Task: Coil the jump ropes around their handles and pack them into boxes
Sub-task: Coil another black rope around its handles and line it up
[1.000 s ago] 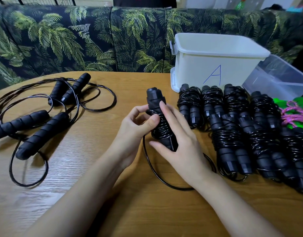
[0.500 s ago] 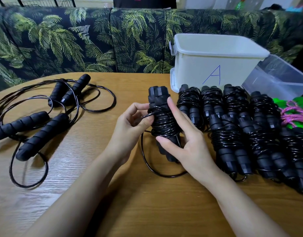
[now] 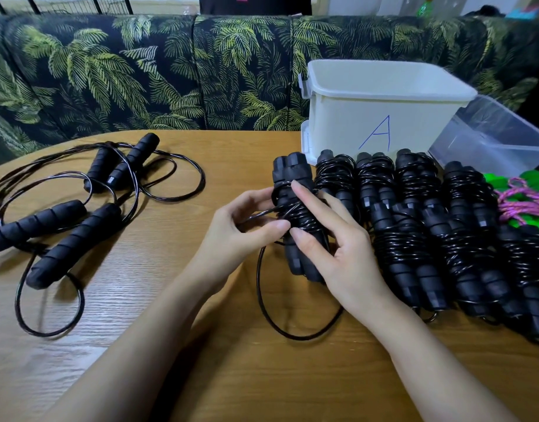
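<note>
Now cord (image 3: pixel 258 281) is pinched by left hand (image 3: pixel 237 236), handles (image 3: pixel 289 175) clasped by spread right hand (image 3: pixel 344 263). Length is aimed at twelve o'clock.

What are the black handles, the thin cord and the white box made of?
The handles: probably foam, matte with moulded ridges. The cord: likely plastic-coated, glossy with highlights, holds springy loops. The white box: plastic, smooth, slightly shiny, moulded rim.

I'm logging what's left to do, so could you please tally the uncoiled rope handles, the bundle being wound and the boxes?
Uncoiled handles: 4
Bundle being wound: 1
Boxes: 2, white box and clear box
Total: 7
</note>
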Tool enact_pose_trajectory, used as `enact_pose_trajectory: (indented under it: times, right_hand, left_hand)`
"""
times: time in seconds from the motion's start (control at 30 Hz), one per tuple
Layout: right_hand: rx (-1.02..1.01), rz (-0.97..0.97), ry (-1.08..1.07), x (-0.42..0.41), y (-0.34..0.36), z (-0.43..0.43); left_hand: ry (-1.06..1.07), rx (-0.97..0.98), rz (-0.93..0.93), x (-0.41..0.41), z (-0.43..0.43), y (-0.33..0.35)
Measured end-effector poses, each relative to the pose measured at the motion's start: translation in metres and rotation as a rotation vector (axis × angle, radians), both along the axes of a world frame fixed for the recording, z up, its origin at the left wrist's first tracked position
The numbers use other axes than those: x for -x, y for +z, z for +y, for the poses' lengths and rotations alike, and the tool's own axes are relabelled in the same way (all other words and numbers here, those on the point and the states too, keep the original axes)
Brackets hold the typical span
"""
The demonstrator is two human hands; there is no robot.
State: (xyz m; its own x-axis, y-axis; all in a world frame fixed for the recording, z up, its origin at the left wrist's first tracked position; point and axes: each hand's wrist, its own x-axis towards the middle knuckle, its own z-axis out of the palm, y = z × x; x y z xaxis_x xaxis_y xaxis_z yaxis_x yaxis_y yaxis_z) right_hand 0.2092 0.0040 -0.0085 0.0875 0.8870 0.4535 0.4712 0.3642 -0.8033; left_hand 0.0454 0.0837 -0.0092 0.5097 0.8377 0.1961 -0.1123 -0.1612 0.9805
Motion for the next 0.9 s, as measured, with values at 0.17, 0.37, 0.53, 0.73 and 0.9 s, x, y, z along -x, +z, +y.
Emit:
enact_pose_trajectory:
  times: [0.17,0.37,0.53,0.73,0.9]
  right_hand:
    - [0.041,-0.117,-0.037,-0.002,-0.005,0.0]
    - [0.076,-0.139,-0.037,-0.004,-0.006,0.001]
    - [0.05,-0.097,-0.001,-0.003,-0.002,0.0]
    - [0.023,-0.012,0.062,0.0,0.003,-0.001]
    - [0.012,0.117,0.13,0.007,0.006,-0.004]
  left_hand:
    - [0.052,-0.164,0.159,0.002,0.002,0.002]
    - [0.077,-0.222,0.244,0.003,0.005,-0.001]
    - [0.135,-0.185,0.205,0.004,0.007,-0.001]
    - [0.15,-0.044,0.065,0.0,0.001,0.003]
    - [0.096,0.177,0.003,0.001,0.003,0.006]
